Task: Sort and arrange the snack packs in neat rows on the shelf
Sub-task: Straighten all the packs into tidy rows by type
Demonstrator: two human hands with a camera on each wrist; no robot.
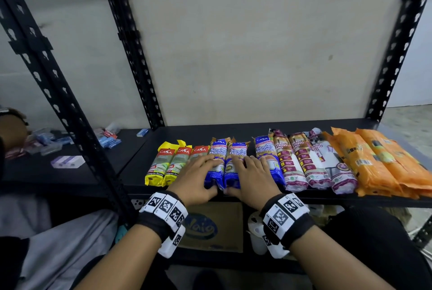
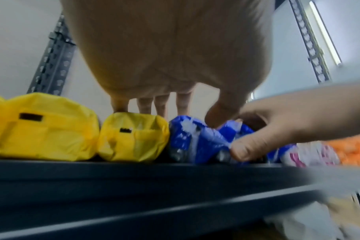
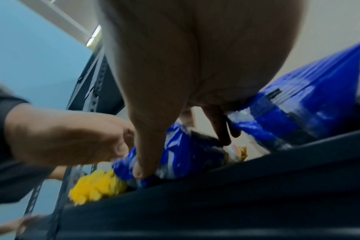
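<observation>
Two blue packs (image 1: 225,163) sit under my palms near the shelf (image 1: 233,129) front edge: my left hand (image 1: 198,178) lies spread over one, my right hand (image 1: 251,179) over the other, thumbs hooked on their near ends, I'd say to slide them together and square them with the row. Both read "CASA Singlet Handle". A third blue pack (image 1: 266,157) stands apart to the right. Leftward lie yellow packs (image 1: 161,164) marked "CASA"; rightward, white packs (image 1: 301,163) reading "Draw String Bag", then orange packs (image 1: 383,161), their print too blurred.
</observation>
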